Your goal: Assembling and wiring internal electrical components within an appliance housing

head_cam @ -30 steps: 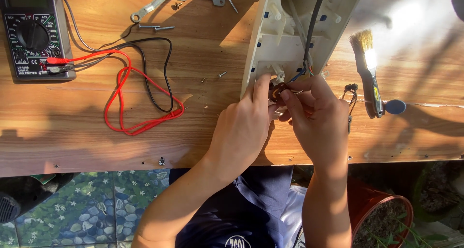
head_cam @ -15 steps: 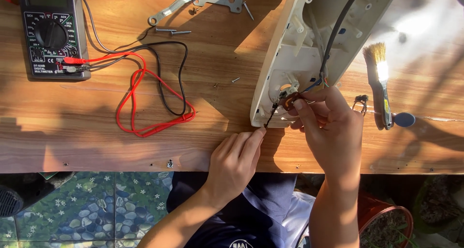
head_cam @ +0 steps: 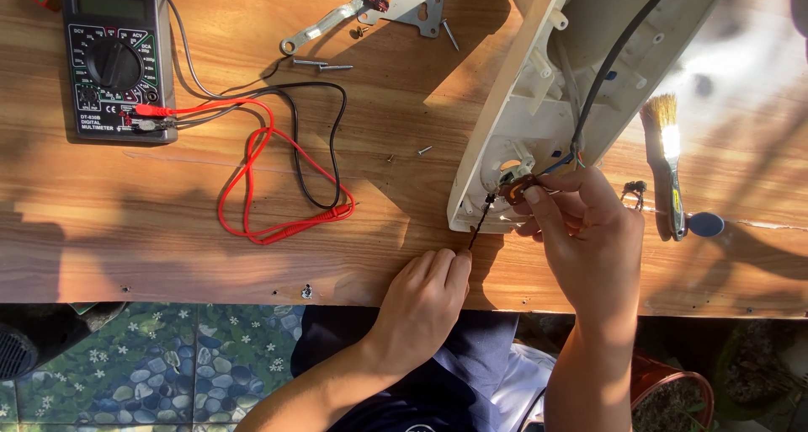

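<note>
A white plastic appliance housing (head_cam: 539, 95) lies tilted on the wooden table (head_cam: 168, 255), with black and grey cables running out of it. My right hand (head_cam: 589, 238) pinches a small brown component (head_cam: 515, 188) with coloured wires at the housing's lower end. My left hand (head_cam: 425, 301) rests at the table's front edge, its fingertips pinching the end of a thin black cable tie (head_cam: 478, 226) that runs up to the component.
A black multimeter (head_cam: 114, 61) sits at the far left, its red (head_cam: 261, 179) and black (head_cam: 316, 146) probe leads looped across the table. Metal brackets (head_cam: 370, 11) and loose screws (head_cam: 324, 64) lie at the back. A brush (head_cam: 669, 158) lies right of the housing.
My left hand has drawn back from the housing's lower end to the table's front edge, pulling the thin black tie out. The right hand stays at the component.
</note>
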